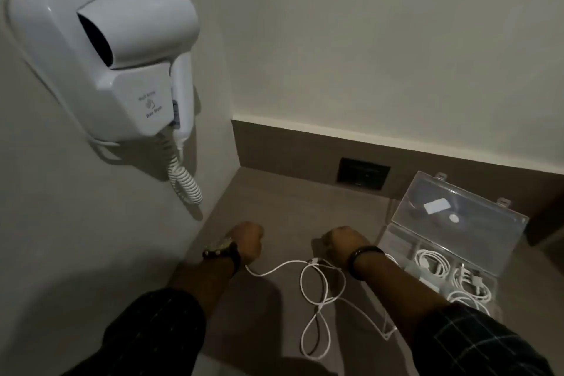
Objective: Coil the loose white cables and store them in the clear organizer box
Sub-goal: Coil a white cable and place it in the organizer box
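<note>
A loose white cable (317,299) lies in tangled loops on the brown counter between my forearms. One end runs up under my left hand (248,238), which is closed in a fist around it. My right hand (341,243) is also closed, with the cable's plug end right beside it; whether it grips the cable is hidden. The clear organizer box (396,241) stands open at the right, its lid (457,210) tilted back. Several coiled white cables (433,262) lie in its compartments.
A white wall-mounted hair dryer (106,49) with a spiral cord (183,180) hangs on the left wall. A dark socket plate (363,174) sits in the back panel behind the counter. The counter's front edge is near my sleeves.
</note>
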Demonstrator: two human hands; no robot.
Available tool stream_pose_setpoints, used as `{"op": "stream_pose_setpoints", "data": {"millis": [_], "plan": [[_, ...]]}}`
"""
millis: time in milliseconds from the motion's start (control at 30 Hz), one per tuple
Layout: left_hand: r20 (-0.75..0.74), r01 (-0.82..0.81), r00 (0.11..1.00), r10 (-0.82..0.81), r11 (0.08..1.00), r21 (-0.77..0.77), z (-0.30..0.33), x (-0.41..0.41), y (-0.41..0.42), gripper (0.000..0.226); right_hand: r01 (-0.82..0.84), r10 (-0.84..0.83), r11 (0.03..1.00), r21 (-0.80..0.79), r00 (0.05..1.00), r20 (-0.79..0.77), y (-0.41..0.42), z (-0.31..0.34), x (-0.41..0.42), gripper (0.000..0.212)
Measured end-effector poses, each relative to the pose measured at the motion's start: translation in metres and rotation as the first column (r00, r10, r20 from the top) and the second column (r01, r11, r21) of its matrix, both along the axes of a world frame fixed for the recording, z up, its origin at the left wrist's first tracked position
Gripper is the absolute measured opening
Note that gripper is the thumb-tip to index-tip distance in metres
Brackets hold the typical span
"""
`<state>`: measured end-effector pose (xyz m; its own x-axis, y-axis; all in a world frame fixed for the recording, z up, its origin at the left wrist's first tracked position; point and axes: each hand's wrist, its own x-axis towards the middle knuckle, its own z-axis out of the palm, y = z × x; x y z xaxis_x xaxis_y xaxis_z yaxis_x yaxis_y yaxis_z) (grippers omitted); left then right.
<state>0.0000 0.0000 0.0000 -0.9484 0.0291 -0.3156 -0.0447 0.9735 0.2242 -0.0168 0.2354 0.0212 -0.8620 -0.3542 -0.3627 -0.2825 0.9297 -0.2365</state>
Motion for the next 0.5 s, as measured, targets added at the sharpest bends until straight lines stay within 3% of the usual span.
{"op": "stream_pose_setpoints", "data": {"millis": [100,200,267,333,400,500], "plan": [[-0.030,-0.253,0.967,0.252,0.967,-0.018,-0.015,0.015,-0.010,0.031,-0.033,0.033,0.999,-0.002,0.999,0.019,0.000,-0.003,0.004,0.028],[0.038,-0.438,0.899,0.437,0.898,0.043,-0.025,0.024,-0.012,0.028,-0.146,0.145,0.989,-0.020,0.989,-0.026,-0.013,-0.006,0.011,0.028],[0.083,-0.502,0.865,0.495,0.857,0.115,-0.029,0.021,-0.011,0.023,-0.219,0.218,0.976,-0.016,0.975,-0.051,-0.025,-0.008,0.015,0.029],[0.184,-0.584,0.812,0.554,0.761,0.283,-0.030,0.018,-0.008,0.022,-0.248,0.246,0.968,-0.041,0.968,-0.048,-0.035,-0.013,0.019,0.027],[0.266,-0.640,0.750,0.605,0.564,0.522,-0.022,0.013,0.002,0.019,-0.240,0.236,0.965,-0.109,0.971,-0.044,-0.043,-0.016,0.023,0.023],[0.497,-0.616,0.685,0.533,0.060,0.785,0.005,-0.001,0.025,0.005,-0.154,0.148,0.962,-0.226,0.988,-0.044,-0.048,-0.016,0.023,0.029]]}}
